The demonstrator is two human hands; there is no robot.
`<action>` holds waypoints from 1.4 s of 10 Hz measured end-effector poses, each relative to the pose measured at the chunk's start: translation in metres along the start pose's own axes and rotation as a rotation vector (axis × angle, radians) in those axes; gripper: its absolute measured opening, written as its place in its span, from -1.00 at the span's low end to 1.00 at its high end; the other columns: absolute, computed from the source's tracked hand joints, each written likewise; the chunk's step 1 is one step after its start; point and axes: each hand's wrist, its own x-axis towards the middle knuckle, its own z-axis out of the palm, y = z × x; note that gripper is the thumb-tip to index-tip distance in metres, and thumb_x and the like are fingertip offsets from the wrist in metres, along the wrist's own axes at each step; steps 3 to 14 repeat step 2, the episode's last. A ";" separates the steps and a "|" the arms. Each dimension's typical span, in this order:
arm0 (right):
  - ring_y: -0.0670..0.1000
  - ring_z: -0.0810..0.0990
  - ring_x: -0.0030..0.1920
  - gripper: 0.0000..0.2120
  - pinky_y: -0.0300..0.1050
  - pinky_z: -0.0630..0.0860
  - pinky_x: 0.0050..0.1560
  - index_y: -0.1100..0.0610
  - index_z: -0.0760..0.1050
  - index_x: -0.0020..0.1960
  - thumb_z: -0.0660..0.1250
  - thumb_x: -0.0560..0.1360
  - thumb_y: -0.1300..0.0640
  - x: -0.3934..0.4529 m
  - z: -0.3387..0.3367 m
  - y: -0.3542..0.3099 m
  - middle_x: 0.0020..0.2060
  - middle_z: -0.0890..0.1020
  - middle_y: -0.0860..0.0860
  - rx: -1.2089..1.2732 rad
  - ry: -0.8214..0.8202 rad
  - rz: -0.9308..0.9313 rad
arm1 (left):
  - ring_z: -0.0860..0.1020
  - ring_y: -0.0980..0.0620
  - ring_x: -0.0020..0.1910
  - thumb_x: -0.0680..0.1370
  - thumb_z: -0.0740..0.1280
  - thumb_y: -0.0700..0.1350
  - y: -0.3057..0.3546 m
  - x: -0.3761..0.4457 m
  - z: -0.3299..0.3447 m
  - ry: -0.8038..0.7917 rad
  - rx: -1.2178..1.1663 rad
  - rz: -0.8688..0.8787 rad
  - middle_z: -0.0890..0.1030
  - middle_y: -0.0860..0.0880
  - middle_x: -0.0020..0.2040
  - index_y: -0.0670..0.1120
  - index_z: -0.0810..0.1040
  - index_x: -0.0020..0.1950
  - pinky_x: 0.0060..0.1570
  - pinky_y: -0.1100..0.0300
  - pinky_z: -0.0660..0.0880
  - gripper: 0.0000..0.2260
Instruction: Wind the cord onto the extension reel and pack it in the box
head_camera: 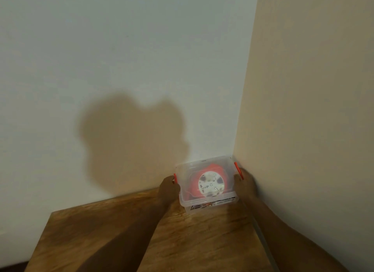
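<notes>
— Box position? The clear plastic lidded box (pixel 208 182), orange round reel (pixel 209 183) inside, was held above the wooden worktop (pixel 141 231) corner.

— Fingers of left hand (pixel 169 188) and right hand (pixel 245 183) were curled at its orange-latched ends; it should be lowered level.

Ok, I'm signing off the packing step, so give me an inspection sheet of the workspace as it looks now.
Surface: wooden table, set into a corner between two walls.
Job's things: clear plastic box with orange latches and lid on, at the far right corner of the table; orange extension reel with a white face inside.
Clutter: nothing seen.
Hands: left hand holds the box's left side; right hand holds its right side, near the wall.
Cables: no loose cord seen outside the box.
Surroundings: plain pale walls; a shadow on the back wall.
</notes>
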 end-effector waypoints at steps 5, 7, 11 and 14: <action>0.19 0.48 0.31 -0.55 0.16 0.45 0.29 0.16 0.29 0.49 0.21 0.63 0.09 -0.005 -0.005 -0.008 0.35 0.49 0.16 -0.130 -0.061 -0.019 | 0.53 -0.18 0.41 0.63 0.41 -0.14 0.006 -0.009 -0.009 -0.025 0.091 0.026 0.53 -0.21 0.47 -0.23 0.46 0.49 0.40 0.00 0.45 -0.55; 0.19 0.48 0.31 -0.55 0.16 0.45 0.29 0.16 0.29 0.49 0.21 0.63 0.09 -0.005 -0.005 -0.008 0.35 0.49 0.16 -0.130 -0.061 -0.019 | 0.53 -0.18 0.41 0.63 0.41 -0.14 0.006 -0.009 -0.009 -0.025 0.091 0.026 0.53 -0.21 0.47 -0.23 0.46 0.49 0.40 0.00 0.45 -0.55; 0.19 0.48 0.31 -0.55 0.16 0.45 0.29 0.16 0.29 0.49 0.21 0.63 0.09 -0.005 -0.005 -0.008 0.35 0.49 0.16 -0.130 -0.061 -0.019 | 0.53 -0.18 0.41 0.63 0.41 -0.14 0.006 -0.009 -0.009 -0.025 0.091 0.026 0.53 -0.21 0.47 -0.23 0.46 0.49 0.40 0.00 0.45 -0.55; 0.19 0.48 0.31 -0.55 0.16 0.45 0.29 0.16 0.29 0.49 0.21 0.63 0.09 -0.005 -0.005 -0.008 0.35 0.49 0.16 -0.130 -0.061 -0.019 | 0.53 -0.18 0.41 0.63 0.41 -0.14 0.006 -0.009 -0.009 -0.025 0.091 0.026 0.53 -0.21 0.47 -0.23 0.46 0.49 0.40 0.00 0.45 -0.55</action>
